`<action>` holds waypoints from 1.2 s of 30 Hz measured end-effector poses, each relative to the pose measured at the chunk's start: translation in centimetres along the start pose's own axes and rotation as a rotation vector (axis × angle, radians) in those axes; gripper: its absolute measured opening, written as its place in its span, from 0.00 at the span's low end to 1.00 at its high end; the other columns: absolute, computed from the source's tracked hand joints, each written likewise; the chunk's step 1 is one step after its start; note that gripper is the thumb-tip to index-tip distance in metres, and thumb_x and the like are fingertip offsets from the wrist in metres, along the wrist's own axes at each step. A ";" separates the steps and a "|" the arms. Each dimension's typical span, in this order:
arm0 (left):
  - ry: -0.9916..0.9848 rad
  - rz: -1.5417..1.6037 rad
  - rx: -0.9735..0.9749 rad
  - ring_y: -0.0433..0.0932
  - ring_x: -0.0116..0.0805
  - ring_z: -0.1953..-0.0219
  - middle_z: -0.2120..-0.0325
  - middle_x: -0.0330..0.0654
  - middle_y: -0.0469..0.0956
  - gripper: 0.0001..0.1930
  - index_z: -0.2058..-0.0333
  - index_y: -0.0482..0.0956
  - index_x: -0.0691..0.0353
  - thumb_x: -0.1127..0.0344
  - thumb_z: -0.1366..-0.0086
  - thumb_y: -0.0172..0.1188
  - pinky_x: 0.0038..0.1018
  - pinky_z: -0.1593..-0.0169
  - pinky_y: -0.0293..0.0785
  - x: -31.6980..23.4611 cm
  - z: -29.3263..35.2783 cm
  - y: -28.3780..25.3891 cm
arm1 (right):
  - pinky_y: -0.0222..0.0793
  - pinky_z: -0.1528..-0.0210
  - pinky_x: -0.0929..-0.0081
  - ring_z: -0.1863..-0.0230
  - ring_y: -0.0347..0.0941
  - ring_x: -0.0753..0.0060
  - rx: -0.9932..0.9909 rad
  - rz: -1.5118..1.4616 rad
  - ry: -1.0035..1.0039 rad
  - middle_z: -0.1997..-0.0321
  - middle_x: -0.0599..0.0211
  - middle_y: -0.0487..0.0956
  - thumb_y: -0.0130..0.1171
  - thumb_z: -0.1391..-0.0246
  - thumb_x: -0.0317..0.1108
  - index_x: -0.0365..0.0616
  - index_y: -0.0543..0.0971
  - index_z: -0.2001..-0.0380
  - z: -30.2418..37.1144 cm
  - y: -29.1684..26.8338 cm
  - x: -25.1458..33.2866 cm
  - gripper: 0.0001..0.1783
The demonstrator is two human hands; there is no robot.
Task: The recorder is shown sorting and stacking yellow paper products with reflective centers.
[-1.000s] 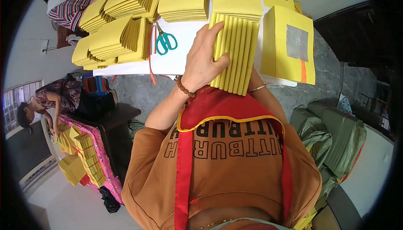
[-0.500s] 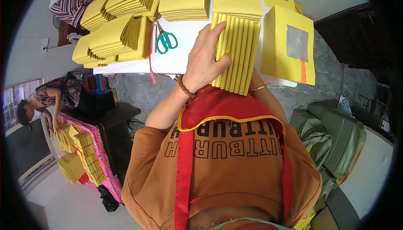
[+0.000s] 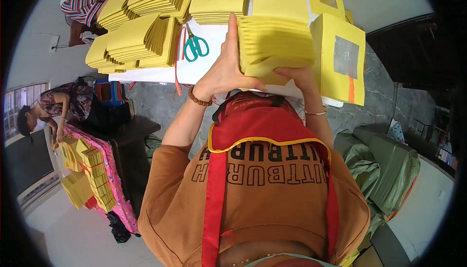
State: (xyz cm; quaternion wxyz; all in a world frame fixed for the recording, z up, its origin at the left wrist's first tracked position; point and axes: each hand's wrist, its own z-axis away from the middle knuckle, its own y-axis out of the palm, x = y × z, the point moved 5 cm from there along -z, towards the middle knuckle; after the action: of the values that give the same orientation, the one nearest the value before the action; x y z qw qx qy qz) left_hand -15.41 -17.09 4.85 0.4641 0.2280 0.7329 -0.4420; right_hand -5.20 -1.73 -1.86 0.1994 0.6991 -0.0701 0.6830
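Bundle of folded yellow paper (image 3: 275, 43), slightly blurred, is gripped between both hands at the near edge of a white-topped table (image 3: 160, 75). The left hand (image 3: 224, 71) holds its left side, forefinger extended along it; the right hand (image 3: 302, 77) presses its thumb at the lower right. Teal-handled scissors (image 3: 193, 42) lie to the left. Olive-green plastic sacks (image 3: 394, 169) sit at right, contents hidden.
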 end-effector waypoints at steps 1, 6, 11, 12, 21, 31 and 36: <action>-0.005 0.043 -0.007 0.47 0.60 0.37 0.38 0.61 0.48 0.74 0.38 0.20 0.67 0.55 0.68 0.78 0.44 0.36 0.48 0.3 0.3 0.0 | 0.68 0.49 0.71 0.49 0.69 0.69 -0.015 0.049 -0.044 0.50 0.63 0.72 0.75 0.69 0.30 0.40 0.68 0.49 0.2 0.2 0.0 0.40; 0.070 -0.046 -0.025 0.54 0.60 0.40 0.41 0.61 0.52 0.72 0.38 0.25 0.67 0.52 0.66 0.77 0.43 0.38 0.53 6.7 0.4 0.7 | 0.66 0.46 0.71 0.46 0.66 0.70 0.050 0.525 -0.129 0.48 0.63 0.69 0.75 0.68 0.28 0.42 0.59 0.44 -1.2 0.1 -3.9 0.47; 0.038 -0.088 -0.016 0.58 0.53 0.40 0.43 0.59 0.55 0.64 0.38 0.35 0.68 0.54 0.63 0.76 0.37 0.38 0.57 11.1 0.3 2.6 | 0.65 0.44 0.71 0.44 0.64 0.69 0.026 0.365 -0.096 0.47 0.61 0.68 0.75 0.68 0.28 0.43 0.54 0.42 -2.1 -0.1 -5.4 0.51; 0.010 -0.115 -0.025 0.58 0.51 0.40 0.43 0.58 0.56 0.61 0.38 0.39 0.68 0.56 0.62 0.75 0.36 0.38 0.56 11.3 -0.1 2.7 | 0.64 0.43 0.71 0.44 0.64 0.69 0.012 0.413 -0.122 0.47 0.62 0.68 0.75 0.68 0.28 0.43 0.54 0.42 -2.4 -0.3 -5.3 0.51; -0.012 0.093 -0.100 0.59 0.48 0.40 0.45 0.55 0.60 0.56 0.39 0.45 0.68 0.58 0.60 0.74 0.34 0.38 0.57 11.1 -0.9 2.1 | 0.61 0.42 0.68 0.42 0.63 0.66 -0.081 0.223 -0.026 0.45 0.62 0.67 0.77 0.72 0.34 0.43 0.56 0.43 -2.4 -0.2 -5.5 0.53; -0.114 0.520 -0.146 0.63 0.39 0.42 0.45 0.51 0.62 0.50 0.38 0.45 0.67 0.65 0.53 0.71 0.31 0.40 0.59 2.4 -2.0 -1.5 | 0.67 0.50 0.70 0.51 0.69 0.70 -0.109 -0.257 0.057 0.54 0.64 0.73 0.66 0.63 0.28 0.40 0.68 0.50 -1.3 3.6 2.3 0.33; -0.227 0.655 -0.168 0.71 0.36 0.51 0.52 0.49 0.70 0.45 0.40 0.50 0.67 0.70 0.53 0.69 0.28 0.48 0.69 1.2 -2.7 -1.9 | 0.66 0.49 0.71 0.49 0.67 0.70 -0.076 -0.289 0.102 0.50 0.64 0.71 0.66 0.61 0.28 0.41 0.64 0.46 -1.9 3.6 3.2 0.37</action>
State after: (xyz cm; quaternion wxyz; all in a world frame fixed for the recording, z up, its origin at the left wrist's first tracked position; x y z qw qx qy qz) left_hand -18.67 -15.84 5.11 0.6766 0.3614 0.5987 -0.2305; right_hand -8.08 -3.79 1.94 0.3252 0.6581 0.0156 0.6789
